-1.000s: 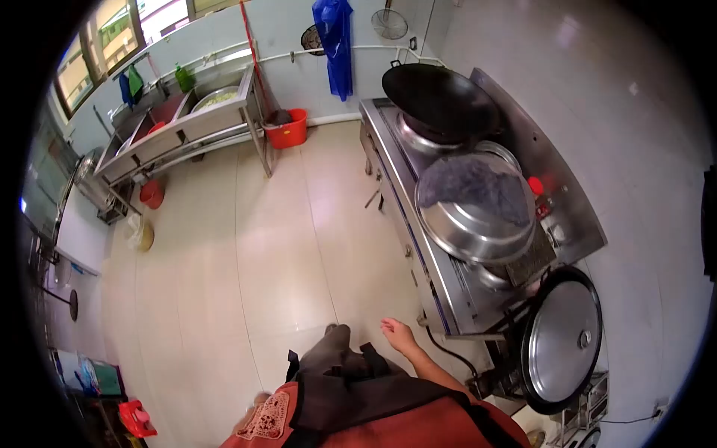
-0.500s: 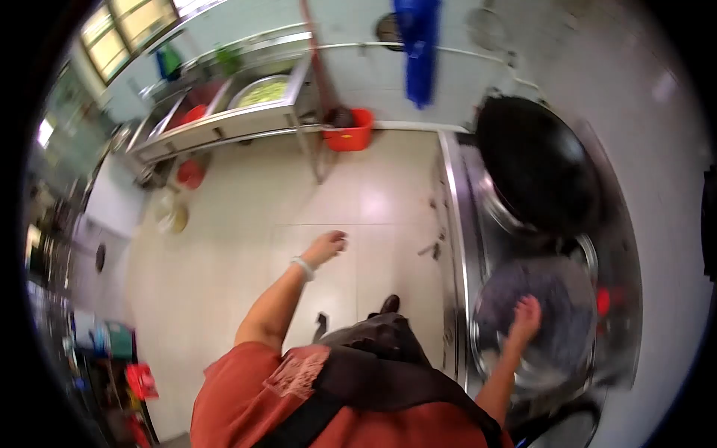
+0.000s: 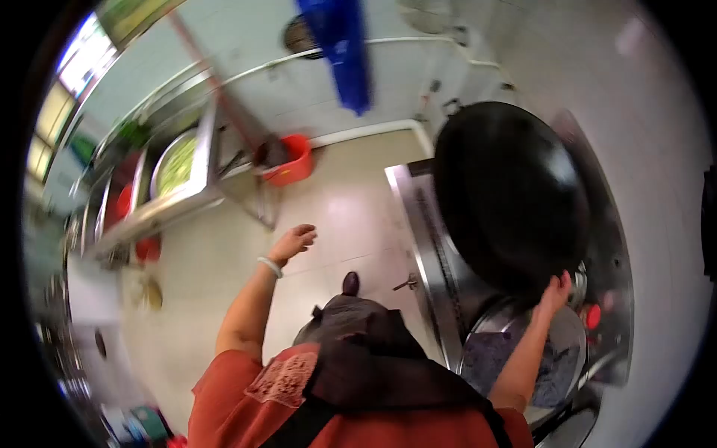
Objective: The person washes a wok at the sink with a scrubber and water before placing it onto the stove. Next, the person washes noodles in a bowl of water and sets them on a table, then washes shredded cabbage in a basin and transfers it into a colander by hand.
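Note:
My right hand is reaching over the stove, its fingertips at the lower right rim of a large black wok. Whether the fingers touch the rim I cannot tell, but they look stretched out. The wok sits tilted on the stove top. Below my right forearm lies a round metal pan with a dark greyish cloth-like thing in it. My left hand hangs in the air over the floor, fingers loosely apart with nothing in them, a pale bracelet on its wrist.
The steel stove edge runs along my right side, with a tap-like handle on its front. Ahead left stands a sink unit holding a basin of chopped greens. A red bucket sits by the wall, under a hanging blue apron-like sheet.
My right hand has moved forward from over the round pan to the wok's rim. I have stepped closer to the wok and the view has turned right. My left hand stays empty.

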Demonstrator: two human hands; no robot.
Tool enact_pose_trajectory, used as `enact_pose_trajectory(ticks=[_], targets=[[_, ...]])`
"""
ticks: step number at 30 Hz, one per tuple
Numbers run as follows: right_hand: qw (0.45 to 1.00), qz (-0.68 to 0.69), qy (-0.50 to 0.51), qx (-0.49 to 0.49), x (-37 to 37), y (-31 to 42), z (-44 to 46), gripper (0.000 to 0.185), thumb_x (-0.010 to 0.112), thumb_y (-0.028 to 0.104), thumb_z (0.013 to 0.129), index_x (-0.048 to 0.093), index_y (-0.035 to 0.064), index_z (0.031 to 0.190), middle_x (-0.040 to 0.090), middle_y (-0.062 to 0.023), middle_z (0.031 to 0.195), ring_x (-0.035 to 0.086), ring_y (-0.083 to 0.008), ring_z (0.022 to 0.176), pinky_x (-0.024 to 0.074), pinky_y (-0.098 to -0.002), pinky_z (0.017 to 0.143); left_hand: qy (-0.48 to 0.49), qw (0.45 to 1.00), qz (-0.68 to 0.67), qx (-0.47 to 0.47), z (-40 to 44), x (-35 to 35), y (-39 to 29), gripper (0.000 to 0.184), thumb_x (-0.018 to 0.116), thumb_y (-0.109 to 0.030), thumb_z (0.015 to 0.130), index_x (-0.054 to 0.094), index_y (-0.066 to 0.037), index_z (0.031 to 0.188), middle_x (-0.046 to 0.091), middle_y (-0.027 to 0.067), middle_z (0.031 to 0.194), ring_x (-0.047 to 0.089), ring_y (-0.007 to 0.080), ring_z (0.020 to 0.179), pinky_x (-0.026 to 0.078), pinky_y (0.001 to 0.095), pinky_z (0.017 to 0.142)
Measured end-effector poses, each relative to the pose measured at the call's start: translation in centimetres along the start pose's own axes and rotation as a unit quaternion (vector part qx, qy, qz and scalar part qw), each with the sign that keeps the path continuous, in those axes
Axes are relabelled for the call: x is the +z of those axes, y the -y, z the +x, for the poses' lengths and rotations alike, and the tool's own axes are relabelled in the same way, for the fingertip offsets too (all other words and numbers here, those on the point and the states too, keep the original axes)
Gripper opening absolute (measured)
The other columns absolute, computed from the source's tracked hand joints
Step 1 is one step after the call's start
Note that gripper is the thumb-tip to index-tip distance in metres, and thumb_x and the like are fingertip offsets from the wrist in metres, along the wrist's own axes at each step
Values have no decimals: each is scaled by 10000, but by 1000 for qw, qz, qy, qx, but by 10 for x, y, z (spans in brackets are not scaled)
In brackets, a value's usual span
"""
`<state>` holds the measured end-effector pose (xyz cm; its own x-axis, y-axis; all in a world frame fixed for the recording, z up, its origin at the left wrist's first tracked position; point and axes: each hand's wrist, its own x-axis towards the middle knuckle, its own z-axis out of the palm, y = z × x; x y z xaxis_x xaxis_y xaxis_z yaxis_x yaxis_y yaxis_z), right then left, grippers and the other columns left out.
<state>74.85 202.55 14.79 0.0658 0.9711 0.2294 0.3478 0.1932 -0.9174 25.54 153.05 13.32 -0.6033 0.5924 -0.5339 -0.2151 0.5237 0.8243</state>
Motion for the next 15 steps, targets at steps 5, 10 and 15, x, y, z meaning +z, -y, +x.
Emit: enact_pose_trajectory(ticks=[5,10,15], targets=[[996,-20,-58,68,3,-1,56,397,571,27,850,510,-15,1240,515,-130,1209,515,-219,1080,409,-320,931,77,995,26,62,127,31,-124,465,506,-340,944,478,-11,1273,591,81,1150,561,184,1006,448,324,876],[947,-313,-76,11,-47,-64,158,423,528,126,887,469,-72,1256,529,-204,1245,519,-298,1124,382,-347,974,63,981,45,176,229,100,-241,431,485,-333,952,525,1,1222,614,87,1099,563,158,956,452,278,807],[976,-186,6,110,-66,-156,238,393,415,162,936,470,-40,1268,542,-209,1246,512,-308,1161,377,-361,989,-104,915,189,341,337,178,-292,399,447,-304,953,550,17,1166,605,243,1087,568,384,1030,438,442,900]])
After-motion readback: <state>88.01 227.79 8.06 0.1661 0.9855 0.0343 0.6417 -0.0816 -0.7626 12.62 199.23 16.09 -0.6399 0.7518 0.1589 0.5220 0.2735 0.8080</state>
